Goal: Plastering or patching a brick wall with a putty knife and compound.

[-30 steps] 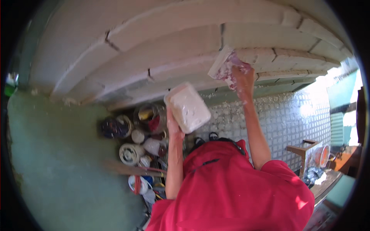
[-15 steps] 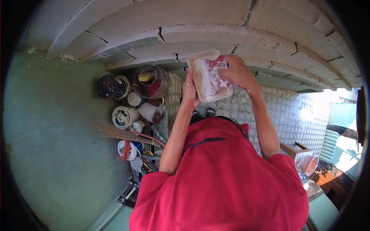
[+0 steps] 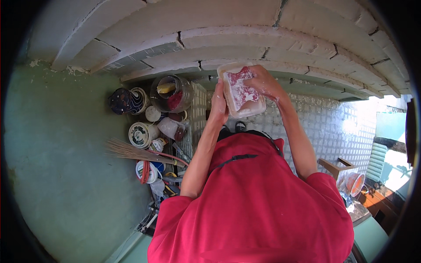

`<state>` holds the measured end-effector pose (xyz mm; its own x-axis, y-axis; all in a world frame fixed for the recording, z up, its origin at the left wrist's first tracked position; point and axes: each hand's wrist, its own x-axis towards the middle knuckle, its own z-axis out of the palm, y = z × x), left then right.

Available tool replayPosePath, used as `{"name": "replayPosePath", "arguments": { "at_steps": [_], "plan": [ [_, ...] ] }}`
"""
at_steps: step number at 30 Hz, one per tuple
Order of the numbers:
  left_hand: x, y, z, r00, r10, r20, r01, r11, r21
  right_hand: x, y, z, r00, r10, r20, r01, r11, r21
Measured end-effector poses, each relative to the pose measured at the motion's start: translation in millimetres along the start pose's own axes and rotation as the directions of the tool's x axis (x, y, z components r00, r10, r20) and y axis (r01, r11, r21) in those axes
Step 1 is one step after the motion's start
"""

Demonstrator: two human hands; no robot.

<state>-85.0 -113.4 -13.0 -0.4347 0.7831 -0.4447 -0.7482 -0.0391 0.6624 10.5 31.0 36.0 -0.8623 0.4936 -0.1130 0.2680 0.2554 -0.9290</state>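
Observation:
My left hand is wrapped round the left side of a whitish rectangular plastic tub, holding it up in front of me. White paste coats the tub's inside. In my right hand is a flat red putty spreader, its face smeared with white paste. The spreader lies inside the tub's opening, pinched at its right edge. Flecks of paste mark my fingers. The underside of my left hand's grip is hidden behind the tub.
Along the left wall stand a clear round container, a white-lidded bucket and a stick broom. Pale beams curve across the top. A wooden frame and an orange bucket are at the right.
The tub has shifted slightly right and down with my left hand. The spreader has turned and moved leftward in the tub, showing more of its pasted red face.

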Motion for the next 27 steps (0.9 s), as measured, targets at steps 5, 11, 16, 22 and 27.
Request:
{"name": "replayPosePath", "arguments": {
  "at_steps": [5,11,16,22,27],
  "plan": [
    [2.5,3.7,5.4,1.000,-0.018,0.014,0.018,1.000,-0.017,-2.8,11.9,-14.0,0.990,0.128,0.052,-0.135,0.975,0.175],
    [11.0,9.9,10.9,0.995,-0.063,0.077,0.068,0.996,-0.060,-18.8,9.0,-37.1,0.993,0.118,-0.028,-0.101,0.931,0.352],
    [17.1,12.4,17.1,0.993,-0.066,0.095,0.074,0.994,-0.082,-25.8,13.1,-43.6,0.979,0.103,-0.176,-0.040,0.944,0.327],
    [23.1,16.9,26.0,0.996,-0.033,0.080,0.040,0.995,-0.089,-24.2,7.2,-40.3,0.950,-0.058,-0.308,0.085,0.994,0.075],
    [30.1,19.9,19.3,0.996,-0.032,0.078,0.042,0.991,-0.130,-21.8,-7.8,-30.7,0.915,-0.182,-0.361,0.171,0.983,-0.061]
  ]
}}
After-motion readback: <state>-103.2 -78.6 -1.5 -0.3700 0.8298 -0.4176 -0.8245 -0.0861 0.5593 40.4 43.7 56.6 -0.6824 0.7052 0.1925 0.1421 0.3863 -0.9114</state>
